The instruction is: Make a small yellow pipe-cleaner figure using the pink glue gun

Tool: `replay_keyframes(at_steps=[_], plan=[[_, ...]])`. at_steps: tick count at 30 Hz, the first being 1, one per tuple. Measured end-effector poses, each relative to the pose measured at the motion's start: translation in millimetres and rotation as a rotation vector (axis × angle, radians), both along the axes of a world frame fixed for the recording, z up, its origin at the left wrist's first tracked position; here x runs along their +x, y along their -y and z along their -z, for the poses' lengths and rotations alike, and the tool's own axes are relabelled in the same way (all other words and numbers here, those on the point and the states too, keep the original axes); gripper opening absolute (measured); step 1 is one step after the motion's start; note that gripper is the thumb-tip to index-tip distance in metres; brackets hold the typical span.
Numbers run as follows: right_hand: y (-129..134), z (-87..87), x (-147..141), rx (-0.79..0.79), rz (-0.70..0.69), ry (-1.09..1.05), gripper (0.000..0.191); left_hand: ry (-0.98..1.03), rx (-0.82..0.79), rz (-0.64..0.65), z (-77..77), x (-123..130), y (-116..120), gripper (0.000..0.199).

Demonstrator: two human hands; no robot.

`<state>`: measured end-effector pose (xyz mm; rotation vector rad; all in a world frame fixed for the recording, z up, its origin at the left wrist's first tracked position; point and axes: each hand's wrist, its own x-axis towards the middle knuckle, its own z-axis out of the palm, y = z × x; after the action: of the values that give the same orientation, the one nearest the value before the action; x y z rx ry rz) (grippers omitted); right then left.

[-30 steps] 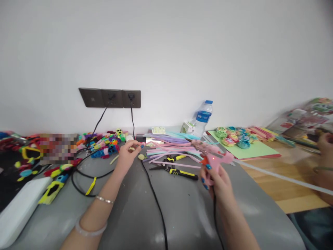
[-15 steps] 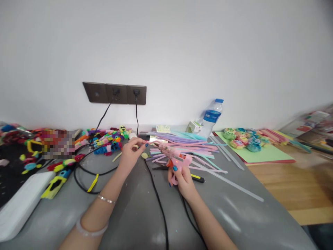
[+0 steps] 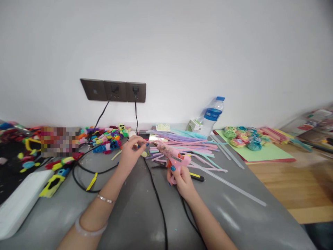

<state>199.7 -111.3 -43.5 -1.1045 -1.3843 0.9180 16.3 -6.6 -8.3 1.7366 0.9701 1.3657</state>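
My right hand [image 3: 182,178] is wrapped around the handle of a pink glue gun [image 3: 169,152], whose nozzle points up and left. In a pinch, the thumb and fingers of my left hand [image 3: 132,151] hold a thin pink strip [image 3: 151,141] that looks like a piece of pipe cleaner. The nozzle is close to this strip; whether they touch I cannot tell. Behind the glue gun lies a loose pile of pastel pipe cleaners [image 3: 197,144]. A small pale green disc [image 3: 144,154] rests on the table below my left fingertips.
A yellow and black utility knife [image 3: 197,177] and clear glue sticks [image 3: 234,187] lie right of the gun. Black cables [image 3: 156,194] cross the grey table [image 3: 135,222]. At left are colourful fuzzy figures [image 3: 109,140] and a white case [image 3: 23,205]; a water bottle [image 3: 212,116] leans on the wall.
The glue gun has shifted slightly left and up, its nozzle nearer my left fingertips. Both hands keep their grips. The whole view has moved a little.
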Motion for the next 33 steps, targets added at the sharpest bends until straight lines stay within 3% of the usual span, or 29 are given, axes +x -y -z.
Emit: replay_keyframes(at_steps=[17, 33], plan=[[-1.4, 5.0, 2.2, -0.012, 0.025, 0.07, 0.056, -0.007, 0.06, 0.009, 6.2, 0.2, -4.0, 0.005], [-1.8, 1.1, -0.7, 0.035, 0.047, -0.014, 0.051, -0.031, 0.073, 0.0, 8.5, -1.2, -4.9, 0.005]])
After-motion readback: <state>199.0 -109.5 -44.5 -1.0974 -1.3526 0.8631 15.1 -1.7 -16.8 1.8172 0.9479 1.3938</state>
